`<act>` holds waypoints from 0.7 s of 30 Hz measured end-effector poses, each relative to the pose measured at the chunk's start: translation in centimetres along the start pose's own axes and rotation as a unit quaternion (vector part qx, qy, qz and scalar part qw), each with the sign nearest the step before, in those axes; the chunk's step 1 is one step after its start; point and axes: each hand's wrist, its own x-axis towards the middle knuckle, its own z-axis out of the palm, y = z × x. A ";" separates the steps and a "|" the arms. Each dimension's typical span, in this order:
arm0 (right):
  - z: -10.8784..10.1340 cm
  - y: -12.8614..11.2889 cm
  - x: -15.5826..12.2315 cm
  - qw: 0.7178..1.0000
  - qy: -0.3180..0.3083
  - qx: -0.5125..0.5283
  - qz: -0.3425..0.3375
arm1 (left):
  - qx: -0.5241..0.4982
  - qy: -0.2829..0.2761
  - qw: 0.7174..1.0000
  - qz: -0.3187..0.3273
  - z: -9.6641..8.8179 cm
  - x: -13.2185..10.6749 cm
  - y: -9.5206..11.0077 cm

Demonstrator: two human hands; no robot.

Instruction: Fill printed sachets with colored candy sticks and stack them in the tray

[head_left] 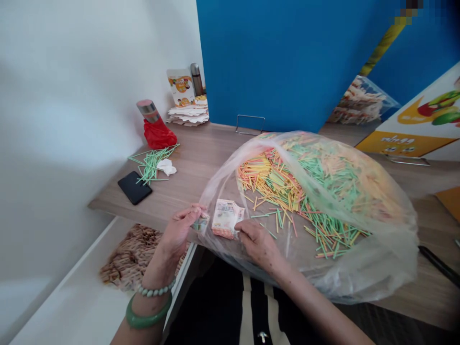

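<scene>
My left hand [183, 226] pinches a small printed packet [201, 222] at the near left edge of the clear plastic bag [215, 184]. Beside it, a stack of small printed slips [225, 216] lies at the bag's mouth, with a row of reddish ends along its near side. The fingers of my right hand [258, 242] are curled and closed at the stack's right edge; what they hold, if anything, is hidden. Deeper in the bag are many short thin sticks [276, 179] in yellow, pink and green, some scattered loose near my right hand.
At left lie a black phone [135, 187], long green sticks [154, 163], a crumpled white tissue [166, 166] and a red bag [158, 134] with a lidded bottle. A blue panel [269, 62] stands behind. Below left, an open drawer [72, 292] holds many small bundles [125, 256].
</scene>
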 end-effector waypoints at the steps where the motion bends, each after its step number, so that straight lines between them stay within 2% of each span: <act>1: 0.4 -0.3 0.4 0.999 -0.010 -0.043 -0.016 | 0.010 -0.003 1.000 0.001 -0.5 0.4 -0.2; 4: 1.8 -1.2 1.7 0.981 -0.030 -0.180 -0.062 | 0.025 -0.018 0.999 0.007 -1.8 2.0 -1.3; 5: 2.4 -1.4 2.1 0.974 -0.029 -0.217 -0.063 | 0.048 0.000 0.999 0.006 -2.3 2.7 -1.8; 8: 3.9 -1.4 3.0 0.956 -0.019 -0.291 -0.032 | 0.170 0.110 0.979 0.010 -3.4 5.2 -3.5; 11: 4.4 -1.1 3.2 0.951 -0.034 -0.306 -0.033 | 0.301 0.180 0.935 0.049 -3.9 7.3 -4.9; 14: 3.7 -0.7 3.1 0.957 -0.028 -0.288 -0.035 | 0.464 0.198 0.858 0.096 -4.0 8.3 -5.4; 16: 3.0 -0.2 2.9 0.965 -0.002 -0.263 -0.019 | 0.508 0.207 0.828 0.116 -4.0 8.2 -5.0; 18: 2.3 0.3 2.5 0.971 0.048 -0.235 -0.006 | 0.490 0.238 0.825 0.148 -3.4 7.1 -4.4; 19: 2.0 0.4 2.2 0.972 0.080 -0.222 -0.006 | 0.468 0.243 0.835 0.160 -2.8 6.2 -4.1; 20: 1.6 0.5 1.9 0.970 0.111 -0.214 -0.012 | 0.436 0.226 0.856 0.161 -2.0 5.2 -3.8; 21: 1.3 0.4 1.6 0.968 0.136 -0.210 -0.023 | 0.389 0.189 0.891 0.142 -0.9 4.0 -3.5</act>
